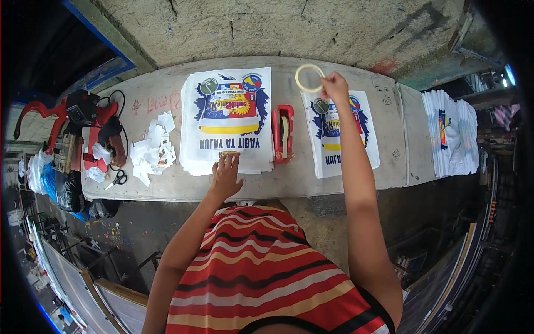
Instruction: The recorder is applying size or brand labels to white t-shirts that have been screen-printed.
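My left hand lies on the lower edge of a thick stack of printed white sheets, fingers stretched out and slightly apart. Its fingertips touch a small printed piece that sits on the top sheet. Raised to the right, my right hand pinches a thin cream roll of tape by its rim. The roll is over the top edge of a second printed stack, which my right forearm partly covers. Between both stacks lies a red tape dispenser.
Left on the grey table are white paper scraps, scissors and a red-framed device with cables. A pile of folded white items sits at the right end. A rough wall borders the back.
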`<state>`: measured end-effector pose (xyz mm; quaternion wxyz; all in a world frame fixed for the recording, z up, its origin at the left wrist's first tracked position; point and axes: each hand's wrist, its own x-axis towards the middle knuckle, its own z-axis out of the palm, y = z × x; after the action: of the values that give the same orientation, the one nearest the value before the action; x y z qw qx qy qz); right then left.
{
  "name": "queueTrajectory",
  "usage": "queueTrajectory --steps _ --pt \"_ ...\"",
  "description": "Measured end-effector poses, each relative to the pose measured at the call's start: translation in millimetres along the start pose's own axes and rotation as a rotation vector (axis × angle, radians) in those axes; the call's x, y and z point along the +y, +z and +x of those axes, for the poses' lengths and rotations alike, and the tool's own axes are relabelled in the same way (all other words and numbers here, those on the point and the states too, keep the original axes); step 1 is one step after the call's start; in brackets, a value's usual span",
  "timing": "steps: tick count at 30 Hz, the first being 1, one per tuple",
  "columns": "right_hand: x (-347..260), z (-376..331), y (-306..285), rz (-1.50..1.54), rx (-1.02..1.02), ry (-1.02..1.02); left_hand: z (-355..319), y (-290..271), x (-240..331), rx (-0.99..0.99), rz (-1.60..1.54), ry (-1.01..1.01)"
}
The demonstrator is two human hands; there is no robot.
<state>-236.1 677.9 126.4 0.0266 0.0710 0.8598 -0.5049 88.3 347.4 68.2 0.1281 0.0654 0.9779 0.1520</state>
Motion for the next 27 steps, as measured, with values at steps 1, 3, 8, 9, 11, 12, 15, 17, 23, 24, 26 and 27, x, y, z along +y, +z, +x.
queueTrajectory --steps 1,3,8,9,11,12,15,17,23,24,26,27 --pt "-8 6 8 0.094 0.015 0.046 -1 0 -1 0.007 -0.006 0.000" --pt "-14 7 21 -0.005 -0.030 0.127 -2 2 -3 0.007 -0.010 -0.003" --pt "29 -48 53 -0.181 -0.245 0.093 -1 11 -12 0.048 -0.065 0.004" --pt "38 -74 57 -0.159 -0.293 0.079 -2 12 -13 0.073 -0.067 0.005" --pt "59 -125 59 -0.312 -0.275 0.063 -3 10 -13 0.077 -0.058 -0.001" --pt "61 -156 65 -0.244 -0.211 0.045 -3 10 -14 0.066 -0.036 -0.010" --pt "79 -219 69 -0.167 -0.153 0.098 -2 11 -12 0.058 -0.018 -0.001" --pt "81 -233 72 -0.144 -0.159 0.166 -3 12 -13 0.069 -0.003 0.028" --pt "76 -236 77 -0.211 -0.046 0.002 -3 6 -19 0.058 -0.022 0.072" --pt "79 -231 79 -0.154 -0.079 0.085 -3 6 -21 0.057 -0.022 0.076" --pt "85 -228 81 -0.098 -0.110 0.169 -2 6 -23 0.067 -0.063 0.086" --pt "81 -228 82 -0.057 -0.131 0.189 -2 4 -24 0.067 -0.065 0.083"
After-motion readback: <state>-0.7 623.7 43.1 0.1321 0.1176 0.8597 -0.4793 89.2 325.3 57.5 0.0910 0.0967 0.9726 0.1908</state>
